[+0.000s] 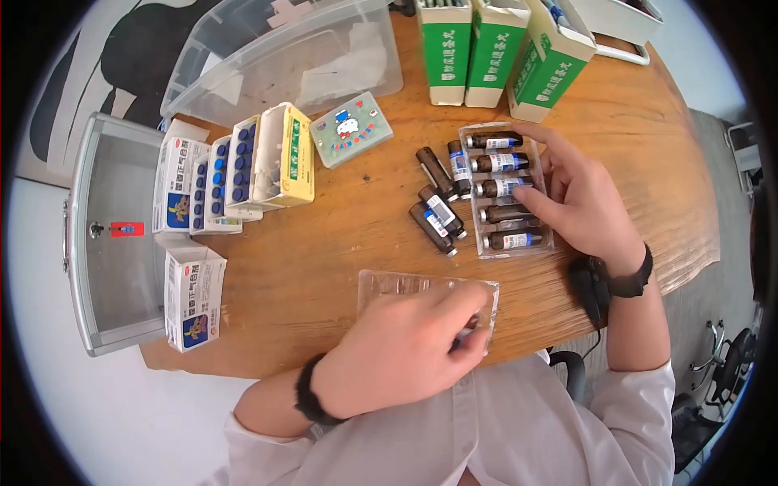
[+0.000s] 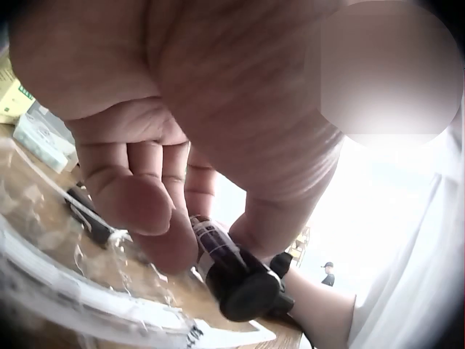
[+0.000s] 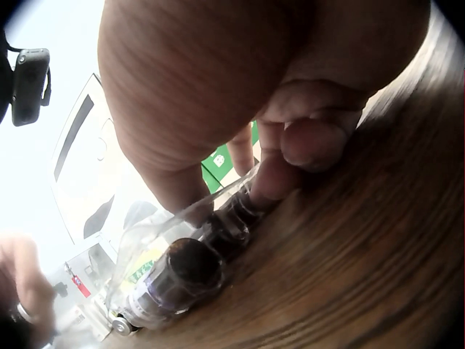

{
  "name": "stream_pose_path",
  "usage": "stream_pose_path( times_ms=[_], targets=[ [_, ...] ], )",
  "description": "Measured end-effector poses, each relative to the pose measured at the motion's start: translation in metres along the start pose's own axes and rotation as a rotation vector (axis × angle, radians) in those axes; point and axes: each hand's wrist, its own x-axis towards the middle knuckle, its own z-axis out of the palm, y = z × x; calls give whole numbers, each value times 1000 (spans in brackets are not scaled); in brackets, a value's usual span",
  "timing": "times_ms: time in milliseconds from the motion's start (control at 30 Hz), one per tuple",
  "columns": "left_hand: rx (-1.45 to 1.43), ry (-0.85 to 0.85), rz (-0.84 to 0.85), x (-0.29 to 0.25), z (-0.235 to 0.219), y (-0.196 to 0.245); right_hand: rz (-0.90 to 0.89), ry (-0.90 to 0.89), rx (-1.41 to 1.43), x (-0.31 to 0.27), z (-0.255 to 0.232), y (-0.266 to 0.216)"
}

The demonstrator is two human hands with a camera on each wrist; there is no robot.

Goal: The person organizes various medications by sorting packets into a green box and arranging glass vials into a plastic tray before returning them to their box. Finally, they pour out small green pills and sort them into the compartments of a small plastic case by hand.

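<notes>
My left hand [image 1: 409, 344] pinches a small brown glass vial [image 2: 221, 254] between thumb and fingers, its dark round base towards the left wrist camera. In the head view that hand mostly hides the vial and covers much of a clear plastic tray [image 1: 381, 283] by the table's near edge. Farther right, my right hand [image 1: 587, 202] grips the right side of a second clear tray [image 1: 478, 249], thumb over the middle vials. This tray holds a column of labelled brown vials [image 1: 515, 240]. Several loose brown vials [image 1: 438, 215] lie just left of it.
White and blue medicine boxes [image 1: 194, 300] and a yellow box [image 1: 296, 154] stand on the left, beside an aluminium-framed case [image 1: 85, 235]. A cartoon-lidded box [image 1: 352, 130], a clear bin [image 1: 243, 61] and green-white cartons [image 1: 494, 53] stand behind. A black object [image 1: 585, 283] lies near the right wrist.
</notes>
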Motion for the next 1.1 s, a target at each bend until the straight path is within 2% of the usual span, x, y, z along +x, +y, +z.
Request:
stream_pose_path(
  times_ms=[100, 200, 267, 367, 767, 900, 967, 1100],
  targets=[
    [-95, 79, -2, 7, 9, -2, -22, 6, 1, 0, -1, 1],
    [-45, -26, -17, 1, 0, -5, -23, 11, 33, -1, -1, 2],
    [53, 7, 323, -1, 0, -15, -13, -2, 24, -1, -3, -2],
    [184, -79, 395, -4, 4, -12, -14, -2, 7, -1, -3, 0],
    [712, -50, 558, -13, 19, -2, -15, 8, -18, 0, -2, 0],
    [722, -44, 555, -12, 18, 2, -20, 18, 13, 0, -1, 4],
    [404, -47, 484, -8, 8, -2, -15, 13, 8, 1, -3, 1],
    [338, 36, 447, 19, -45, -16, -7, 7, 52, 0, -3, 1]
  ],
)
